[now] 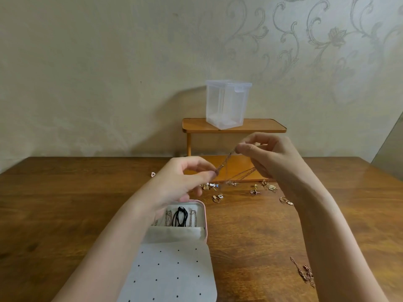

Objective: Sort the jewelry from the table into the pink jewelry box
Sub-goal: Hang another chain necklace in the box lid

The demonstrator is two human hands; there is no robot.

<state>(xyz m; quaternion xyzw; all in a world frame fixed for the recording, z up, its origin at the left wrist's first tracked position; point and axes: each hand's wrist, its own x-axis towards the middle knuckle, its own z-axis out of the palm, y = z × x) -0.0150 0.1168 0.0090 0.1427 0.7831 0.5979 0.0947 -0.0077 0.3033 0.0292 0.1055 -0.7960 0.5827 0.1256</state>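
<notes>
Both hands are raised above the surface [65,203], each pinching one thin rose-gold chain [226,159]. The left hand [181,182] has a narrow grip on the lower end of the chain between thumb and forefinger. The right hand [268,155] holds the upper end in the same narrow grip, higher and further back. The chain runs taut and slanted between the two hands, and a loose loop hangs below toward the surface.

The pink jewelry box [204,216] lies open on the surface beneath the left forearm. Its far compartment holds a black cord [180,216] and several pale chains [193,217] side by side. A grey flap with rows of small holes [172,273] lies at the near side.

Scattered earrings and rings [218,197] lie on the surface beyond the box. Another chain [304,272] lies near the right forearm. One small piece [153,174] sits apart to the left.

At the back stands a small wooden shelf [261,126] carrying a clear plastic container [226,104].
</notes>
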